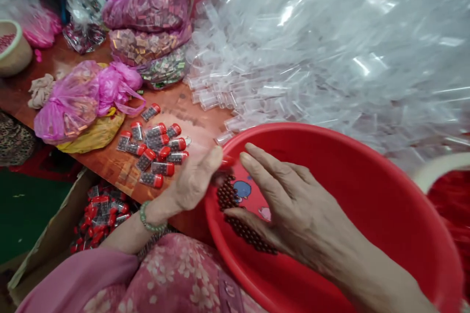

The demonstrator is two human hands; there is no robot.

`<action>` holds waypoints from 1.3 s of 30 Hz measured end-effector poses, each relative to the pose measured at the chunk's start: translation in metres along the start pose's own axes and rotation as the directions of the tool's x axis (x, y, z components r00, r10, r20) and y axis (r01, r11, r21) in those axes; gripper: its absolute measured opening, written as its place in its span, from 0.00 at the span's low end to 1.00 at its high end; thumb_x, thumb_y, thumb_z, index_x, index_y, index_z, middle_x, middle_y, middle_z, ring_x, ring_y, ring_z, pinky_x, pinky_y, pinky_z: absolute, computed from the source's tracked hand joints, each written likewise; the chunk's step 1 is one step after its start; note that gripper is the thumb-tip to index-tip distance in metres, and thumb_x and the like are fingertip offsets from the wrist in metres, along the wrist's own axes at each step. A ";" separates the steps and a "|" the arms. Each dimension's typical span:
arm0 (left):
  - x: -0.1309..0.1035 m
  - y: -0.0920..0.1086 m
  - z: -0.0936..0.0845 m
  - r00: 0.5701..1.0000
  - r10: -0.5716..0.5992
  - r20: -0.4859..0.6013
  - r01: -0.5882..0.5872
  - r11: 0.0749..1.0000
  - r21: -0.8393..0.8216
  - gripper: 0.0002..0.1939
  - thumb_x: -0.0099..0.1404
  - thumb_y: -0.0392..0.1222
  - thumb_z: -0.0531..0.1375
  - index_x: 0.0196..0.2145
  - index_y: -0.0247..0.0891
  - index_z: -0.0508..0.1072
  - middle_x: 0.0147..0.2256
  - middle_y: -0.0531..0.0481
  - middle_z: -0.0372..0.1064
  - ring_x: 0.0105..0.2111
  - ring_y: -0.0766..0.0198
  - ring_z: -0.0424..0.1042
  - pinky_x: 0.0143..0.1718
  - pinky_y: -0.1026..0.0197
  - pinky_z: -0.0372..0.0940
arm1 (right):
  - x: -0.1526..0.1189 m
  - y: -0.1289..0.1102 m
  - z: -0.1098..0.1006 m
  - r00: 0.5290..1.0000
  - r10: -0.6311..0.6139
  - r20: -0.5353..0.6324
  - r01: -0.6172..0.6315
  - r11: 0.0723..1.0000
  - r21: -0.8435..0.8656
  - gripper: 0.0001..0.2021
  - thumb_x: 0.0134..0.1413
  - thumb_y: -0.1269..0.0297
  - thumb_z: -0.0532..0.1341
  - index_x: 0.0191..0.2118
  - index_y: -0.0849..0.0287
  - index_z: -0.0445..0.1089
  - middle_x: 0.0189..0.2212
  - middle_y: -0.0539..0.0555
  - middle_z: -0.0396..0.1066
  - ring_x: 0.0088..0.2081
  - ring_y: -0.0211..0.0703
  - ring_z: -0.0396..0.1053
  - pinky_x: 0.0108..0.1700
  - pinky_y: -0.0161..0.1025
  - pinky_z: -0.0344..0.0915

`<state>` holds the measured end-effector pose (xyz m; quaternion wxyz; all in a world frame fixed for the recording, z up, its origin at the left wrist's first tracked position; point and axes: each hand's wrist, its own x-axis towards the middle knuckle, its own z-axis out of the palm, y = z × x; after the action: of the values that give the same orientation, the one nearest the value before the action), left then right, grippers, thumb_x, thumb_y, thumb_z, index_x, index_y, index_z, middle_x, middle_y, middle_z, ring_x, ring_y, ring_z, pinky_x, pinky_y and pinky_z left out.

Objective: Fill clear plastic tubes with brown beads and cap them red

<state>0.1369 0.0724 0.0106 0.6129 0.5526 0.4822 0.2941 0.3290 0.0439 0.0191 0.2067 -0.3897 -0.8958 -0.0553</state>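
Observation:
A large red basin [330, 166] holds a band of small dark brown beads [249, 234] along its near left side. My left hand [196, 178], with a green bead bracelet [149, 220] on the wrist, is at the basin's left rim. Its fingers are closed around a small tube with a red end [227, 160], which is blurred. Over the beads, inside the basin, my right hand [290, 200] has its fingers apart and its thumb near the beads; nothing shows in it. Several filled tubes with red caps [157, 142] lie on the table left of my left hand.
A big pile of clear empty tubes [293, 58] stands behind the basin. Pink bags [147, 5] of small pieces lie at the back left. A cardboard box [55, 234] of capped tubes sits below the table edge. At the right is a white-rimmed container [440, 164] with red contents.

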 end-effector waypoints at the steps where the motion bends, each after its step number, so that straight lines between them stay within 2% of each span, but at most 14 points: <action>1: 0.002 -0.007 -0.015 0.990 0.102 -0.098 -0.087 0.986 0.145 0.28 0.72 0.60 0.42 0.28 0.39 0.67 0.27 0.49 0.66 0.29 0.62 0.66 0.37 0.58 0.64 | -0.001 0.007 0.004 0.999 0.014 0.043 -0.013 1.000 -0.014 0.30 0.62 0.57 0.59 0.64 0.69 0.57 0.55 0.73 0.70 0.51 0.61 0.73 0.43 0.52 0.72; 3: 0.008 -0.023 -0.046 0.941 0.239 -0.238 -0.092 0.861 0.500 0.26 0.73 0.57 0.42 0.29 0.39 0.67 0.29 0.48 0.68 0.32 0.60 0.68 0.41 0.56 0.64 | -0.008 0.025 0.014 0.992 0.052 0.113 -0.046 0.998 -0.052 0.21 0.64 0.58 0.56 0.56 0.67 0.66 0.49 0.70 0.75 0.45 0.58 0.75 0.40 0.51 0.73; 5: 0.018 -0.039 -0.072 0.892 0.334 -0.303 0.021 0.641 0.767 0.22 0.74 0.52 0.42 0.33 0.38 0.70 0.34 0.44 0.72 0.37 0.56 0.70 0.46 0.52 0.65 | -0.015 0.046 0.024 0.988 0.088 0.128 -0.079 0.994 -0.075 0.16 0.66 0.59 0.54 0.50 0.63 0.71 0.43 0.65 0.78 0.40 0.54 0.77 0.38 0.49 0.74; 6: 0.024 -0.046 -0.081 0.877 0.368 -0.309 0.071 0.537 0.841 0.21 0.74 0.50 0.43 0.36 0.37 0.70 0.36 0.41 0.73 0.41 0.53 0.71 0.49 0.49 0.65 | -0.018 0.055 0.028 0.987 0.101 0.123 -0.092 0.992 -0.081 0.15 0.66 0.58 0.54 0.48 0.61 0.72 0.41 0.64 0.78 0.38 0.54 0.77 0.37 0.48 0.74; 8: 0.038 -0.055 -0.090 0.857 0.400 -0.324 0.125 0.450 0.884 0.19 0.73 0.49 0.47 0.41 0.34 0.71 0.44 0.34 0.72 0.49 0.46 0.69 0.54 0.42 0.62 | -0.021 0.068 0.034 0.987 0.118 0.113 -0.108 0.990 -0.091 0.15 0.66 0.57 0.54 0.47 0.60 0.73 0.40 0.63 0.79 0.36 0.53 0.78 0.36 0.47 0.75; 11: 0.063 -0.055 -0.075 0.861 0.436 -0.262 0.062 0.420 0.905 0.19 0.70 0.48 0.53 0.48 0.28 0.68 0.54 0.27 0.66 0.60 0.40 0.60 0.61 0.38 0.56 | -0.022 0.076 0.033 0.978 0.146 0.151 -0.135 0.988 -0.080 0.15 0.65 0.59 0.54 0.48 0.62 0.74 0.41 0.62 0.79 0.38 0.52 0.78 0.37 0.48 0.76; 14: 0.094 -0.047 -0.040 0.921 0.389 0.032 -0.191 0.379 0.905 0.19 0.70 0.45 0.53 0.51 0.27 0.67 0.55 0.30 0.66 0.58 0.45 0.63 0.59 0.45 0.59 | -0.025 0.076 0.030 0.963 0.196 0.187 -0.189 0.980 -0.057 0.16 0.66 0.59 0.53 0.48 0.64 0.74 0.41 0.62 0.79 0.39 0.51 0.79 0.39 0.46 0.76; 16: 0.114 -0.045 -0.015 0.942 0.275 0.192 -0.291 0.390 0.873 0.16 0.71 0.42 0.51 0.49 0.27 0.69 0.52 0.31 0.68 0.53 0.48 0.66 0.56 0.50 0.61 | -0.031 0.077 0.029 0.959 0.207 0.192 -0.202 0.978 -0.042 0.18 0.67 0.58 0.52 0.47 0.64 0.74 0.39 0.62 0.80 0.37 0.50 0.79 0.37 0.45 0.75; 18: 0.131 -0.049 0.006 0.952 0.194 0.237 -0.298 0.406 0.864 0.15 0.72 0.36 0.47 0.47 0.27 0.70 0.49 0.33 0.70 0.48 0.51 0.67 0.52 0.52 0.62 | -0.038 0.079 0.029 0.959 0.211 0.187 -0.210 0.977 -0.024 0.19 0.68 0.57 0.50 0.46 0.63 0.74 0.38 0.62 0.80 0.36 0.50 0.79 0.36 0.44 0.75; 24: 0.156 -0.071 0.036 0.983 0.120 0.140 -0.180 0.457 0.871 0.18 0.72 0.31 0.44 0.50 0.23 0.69 0.52 0.30 0.68 0.53 0.48 0.66 0.53 0.51 0.61 | -0.046 0.077 0.027 0.918 0.298 0.261 -0.319 0.947 0.041 0.20 0.68 0.54 0.50 0.50 0.61 0.74 0.41 0.62 0.79 0.39 0.54 0.79 0.38 0.48 0.75; 28: 0.164 -0.073 0.030 0.986 0.156 0.060 -0.131 0.505 0.853 0.16 0.71 0.29 0.46 0.49 0.24 0.70 0.54 0.27 0.66 0.57 0.45 0.63 0.56 0.46 0.59 | -0.041 0.071 0.022 0.884 0.321 0.340 -0.353 0.935 0.037 0.20 0.68 0.56 0.51 0.50 0.64 0.74 0.42 0.64 0.79 0.40 0.56 0.79 0.42 0.51 0.75; 34: 0.159 -0.060 0.000 0.970 0.238 -0.039 -0.131 0.653 0.746 0.14 0.73 0.32 0.48 0.46 0.25 0.71 0.46 0.31 0.74 0.48 0.52 0.73 0.50 0.51 0.67 | -0.034 0.069 0.010 0.907 0.330 0.260 -0.368 0.923 0.112 0.16 0.67 0.60 0.54 0.47 0.63 0.75 0.39 0.62 0.79 0.39 0.53 0.79 0.40 0.46 0.75; 37: 0.133 -0.047 -0.009 0.937 0.344 -0.057 -0.240 0.754 0.612 0.15 0.74 0.37 0.50 0.53 0.31 0.69 0.50 0.37 0.75 0.48 0.59 0.76 0.48 0.57 0.70 | -0.026 0.065 0.002 0.900 0.402 0.167 -0.435 0.856 0.281 0.14 0.65 0.60 0.56 0.46 0.62 0.75 0.39 0.60 0.79 0.39 0.49 0.79 0.40 0.42 0.75; 39: 0.110 -0.037 -0.008 0.887 0.458 -0.064 -0.399 0.827 0.396 0.15 0.71 0.40 0.56 0.53 0.34 0.71 0.50 0.40 0.76 0.48 0.60 0.76 0.50 0.57 0.70 | -0.017 0.060 -0.001 0.884 0.453 0.114 -0.457 0.790 0.408 0.13 0.64 0.59 0.58 0.47 0.61 0.74 0.39 0.58 0.79 0.38 0.46 0.78 0.39 0.41 0.75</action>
<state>0.1629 0.1664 -0.0533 0.3751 0.7279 0.4389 0.3699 0.3829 0.0730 0.0091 0.2887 -0.5396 -0.7668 0.1937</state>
